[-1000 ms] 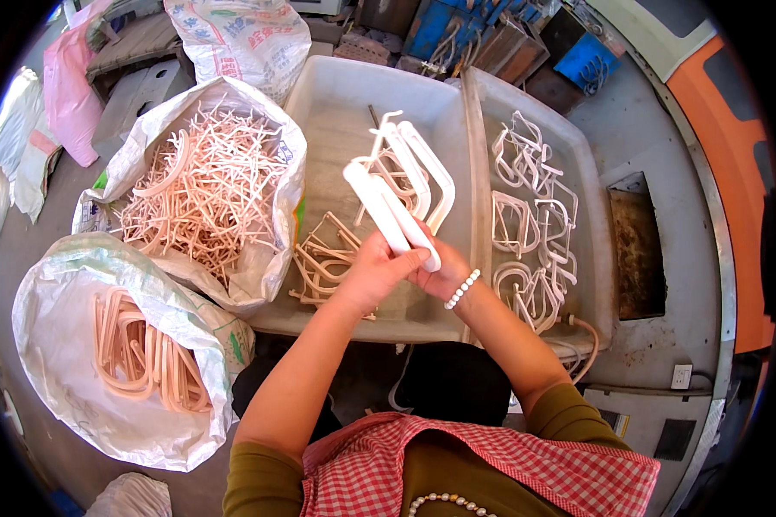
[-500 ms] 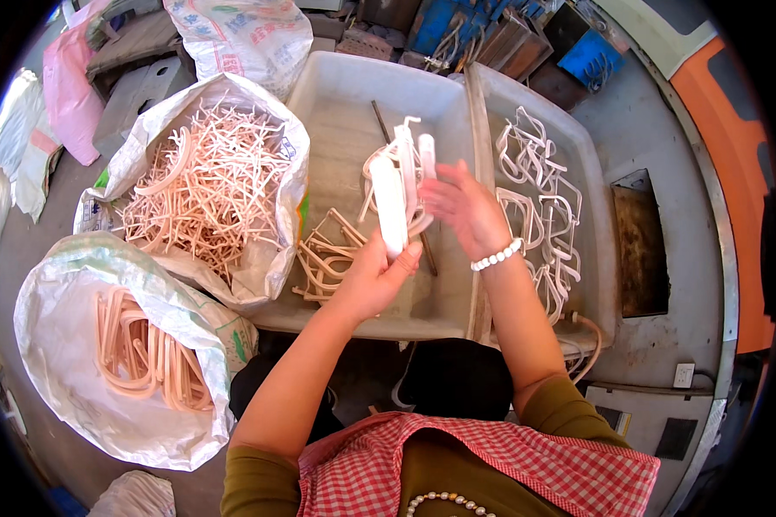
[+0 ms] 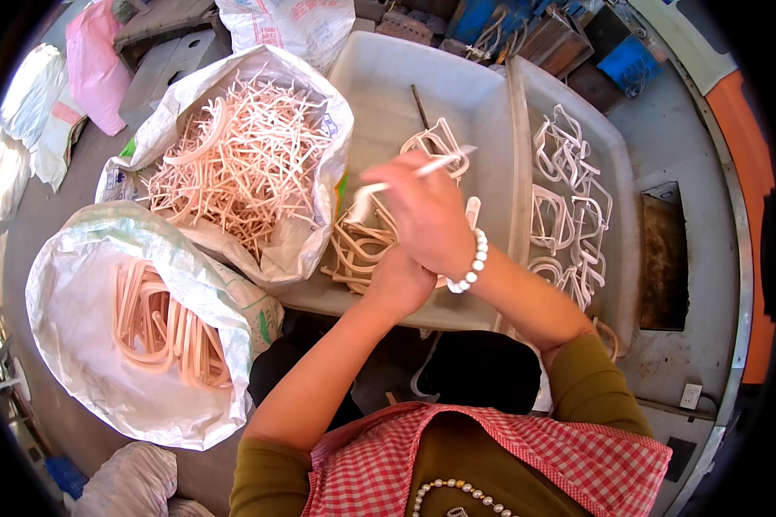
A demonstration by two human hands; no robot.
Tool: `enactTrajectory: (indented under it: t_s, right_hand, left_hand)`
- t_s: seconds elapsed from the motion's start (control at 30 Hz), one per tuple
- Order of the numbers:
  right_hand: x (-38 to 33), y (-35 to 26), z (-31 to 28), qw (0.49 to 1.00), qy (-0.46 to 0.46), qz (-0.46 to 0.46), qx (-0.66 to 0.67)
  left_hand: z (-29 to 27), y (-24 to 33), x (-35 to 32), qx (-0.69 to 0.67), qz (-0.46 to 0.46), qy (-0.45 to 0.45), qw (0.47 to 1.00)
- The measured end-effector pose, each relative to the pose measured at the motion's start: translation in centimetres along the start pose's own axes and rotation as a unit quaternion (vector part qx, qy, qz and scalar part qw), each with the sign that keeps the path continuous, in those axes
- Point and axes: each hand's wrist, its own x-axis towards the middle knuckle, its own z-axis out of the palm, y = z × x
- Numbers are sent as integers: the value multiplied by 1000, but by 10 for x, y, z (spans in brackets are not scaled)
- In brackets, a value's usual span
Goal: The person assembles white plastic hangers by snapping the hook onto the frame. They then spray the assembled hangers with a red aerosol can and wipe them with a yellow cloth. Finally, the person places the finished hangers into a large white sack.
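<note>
My right hand point(image 3: 424, 211) crosses over my left in front of the middle tub, its fingers closed on a thin white plastic sprue point(image 3: 438, 165); the sprue is blurred at its left end. My left hand point(image 3: 399, 280) is closed below it, most of its fingers hidden by the right. A pale moulded plastic piece point(image 3: 472, 211) pokes out behind my right wrist and appears held in the left hand. Bent pinkish plastic handles point(image 3: 362, 246) lie in the tub just beyond my hands.
A white sack point(image 3: 328, 164) of thin pink sprues point(image 3: 241, 159) stands left of the tub point(image 3: 379, 69). Nearer is another sack point(image 3: 69, 302) with curved handles point(image 3: 168, 332). The right tub point(image 3: 616, 155) holds looped white pieces point(image 3: 569, 215). A dark rod point(image 3: 420, 108) leans in the middle tub.
My right hand, open and apart before, has swung left across my left hand and now grips a sprue. My left hand has moved slightly right and down. The whole view has shifted a little.
</note>
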Motion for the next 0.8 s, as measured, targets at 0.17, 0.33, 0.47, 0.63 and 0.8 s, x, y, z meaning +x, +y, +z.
enactTrajectory:
  t_s: [0.17,0.33,0.47,0.63,0.8]
  right_hand:
    - [-2,15,18,924,-340,177,12]
    - [9,-69,27,835,-350,248,345]
    - [89,-51,20,942,88,42,321]
    - [146,14,24,993,25,-80,81]
    - [53,144,35,979,-10,200,28]
  left_hand:
    - [-9,33,-2,268,-215,-218,914]
    - [51,-50,-8,345,183,-52,919]
    - [37,-61,14,85,117,-15,989]
    - [-44,16,18,-284,-215,208,911]
    - [-89,24,14,-263,-83,349,896]
